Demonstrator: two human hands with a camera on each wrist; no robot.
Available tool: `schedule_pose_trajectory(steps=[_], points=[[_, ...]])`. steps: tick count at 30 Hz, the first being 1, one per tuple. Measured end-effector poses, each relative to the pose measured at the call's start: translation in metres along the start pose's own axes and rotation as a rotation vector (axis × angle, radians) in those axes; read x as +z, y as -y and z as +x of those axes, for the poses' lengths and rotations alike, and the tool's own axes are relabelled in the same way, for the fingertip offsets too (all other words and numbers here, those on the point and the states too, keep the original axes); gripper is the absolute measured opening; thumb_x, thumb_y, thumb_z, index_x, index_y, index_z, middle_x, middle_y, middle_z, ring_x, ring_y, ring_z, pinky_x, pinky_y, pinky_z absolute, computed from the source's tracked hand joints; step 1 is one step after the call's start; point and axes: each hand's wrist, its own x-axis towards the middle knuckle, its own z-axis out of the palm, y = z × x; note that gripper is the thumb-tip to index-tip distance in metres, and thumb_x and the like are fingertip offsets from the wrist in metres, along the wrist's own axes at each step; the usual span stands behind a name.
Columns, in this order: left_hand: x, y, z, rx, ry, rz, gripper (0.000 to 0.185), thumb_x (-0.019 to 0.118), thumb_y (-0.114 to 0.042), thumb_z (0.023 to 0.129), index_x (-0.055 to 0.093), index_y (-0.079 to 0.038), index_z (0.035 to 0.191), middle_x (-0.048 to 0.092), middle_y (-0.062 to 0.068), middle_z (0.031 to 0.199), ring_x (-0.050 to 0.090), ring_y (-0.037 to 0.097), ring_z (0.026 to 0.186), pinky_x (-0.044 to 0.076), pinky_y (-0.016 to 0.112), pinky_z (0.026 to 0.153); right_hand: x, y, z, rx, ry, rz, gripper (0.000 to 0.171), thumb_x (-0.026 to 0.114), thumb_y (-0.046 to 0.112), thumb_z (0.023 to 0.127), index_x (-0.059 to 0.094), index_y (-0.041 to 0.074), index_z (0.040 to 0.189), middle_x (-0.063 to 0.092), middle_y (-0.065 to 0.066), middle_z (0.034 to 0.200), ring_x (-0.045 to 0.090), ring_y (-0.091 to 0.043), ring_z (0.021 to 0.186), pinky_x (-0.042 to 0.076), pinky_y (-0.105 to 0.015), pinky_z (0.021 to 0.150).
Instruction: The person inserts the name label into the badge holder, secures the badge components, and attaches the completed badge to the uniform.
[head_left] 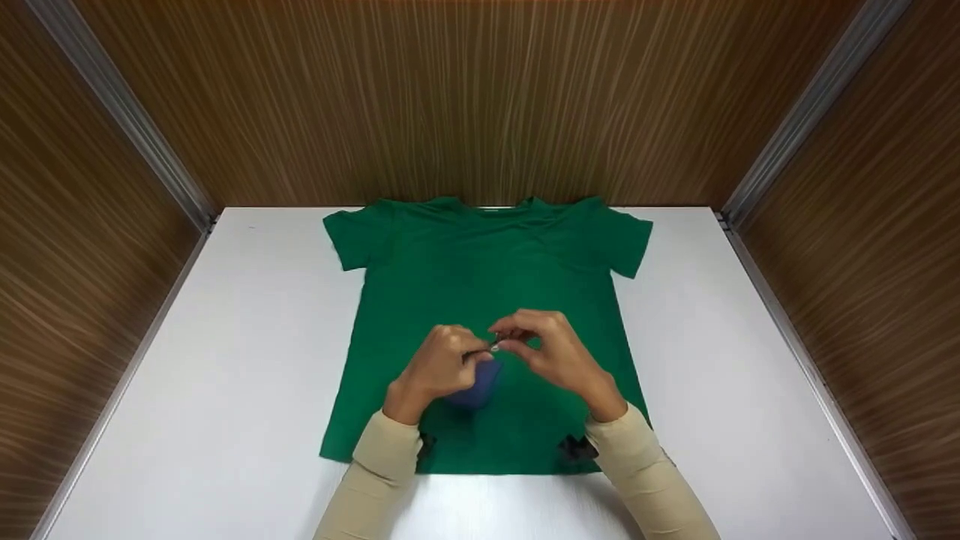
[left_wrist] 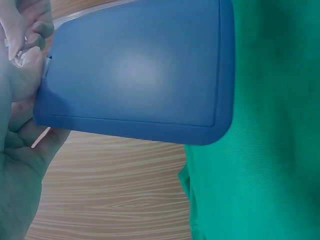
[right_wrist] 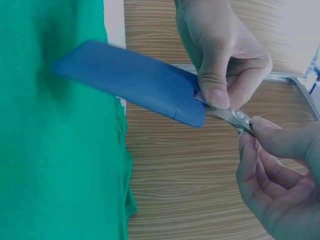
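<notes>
Green T-shirt (head_left: 480,300) flat on white table (head_left: 225,360), wood-grain walls (head_left: 480,97) around

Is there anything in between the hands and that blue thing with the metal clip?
Nothing visible. The left hand already pinches the metal clip at the blue holder, and the right hand pinches the clip's other end, above the green shirt.

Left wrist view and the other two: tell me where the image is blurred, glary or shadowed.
Left wrist view: the blue card holder fills the frame with a soft pale glare patch at its middle, and the left hand is close and blurred. Right wrist view: sharper, the metal clip catches light, and the holder shades the green T-shirt. Head view: even light, with the wood walls streaked.
</notes>
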Motion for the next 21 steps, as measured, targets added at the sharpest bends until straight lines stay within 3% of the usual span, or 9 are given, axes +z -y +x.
schedule_pose_trajectory(steps=[7, 15, 21], points=[[0.0008, 0.0001, -0.0004, 0.005, -0.005, 0.025, 0.021, 0.069, 0.005, 0.091, 0.074, -0.004, 0.072, 0.048, 0.007, 0.049, 0.047, 0.014, 0.045, 0.034, 0.018, 0.048, 0.0003, 0.0001, 0.0, 0.004, 0.001, 0.009, 0.019, 0.069, 0.002, 0.096, 0.077, 0.006, 0.112, 0.076, -0.014, 0.104, 0.074, -0.021, 0.087, 0.063, -0.034, 0.08], [-0.001, -0.0023, -0.0002, -0.043, 0.034, 0.096, 0.013, 0.072, -0.001, 0.092, 0.079, -0.003, 0.082, 0.068, 0.009, 0.065, 0.064, 0.017, 0.058, 0.055, 0.028, 0.057, -0.0005, -0.0025, -0.0006, 0.01, -0.017, 0.001, 0.018, 0.07, 0.005, 0.097, 0.076, 0.007, 0.113, 0.077, -0.012, 0.104, 0.073, -0.021, 0.086, 0.063, -0.031, 0.079], [-0.0004, -0.0015, 0.0015, -0.08, 0.027, 0.12, 0.01, 0.072, -0.009, 0.096, 0.08, -0.003, 0.093, 0.075, 0.01, 0.08, 0.07, 0.018, 0.07, 0.06, 0.03, 0.066, -0.0045, -0.0042, 0.0004, 0.037, -0.072, -0.002, 0.014, 0.071, 0.008, 0.097, 0.077, 0.007, 0.109, 0.078, -0.01, 0.103, 0.075, -0.022, 0.085, 0.063, -0.031, 0.076]])
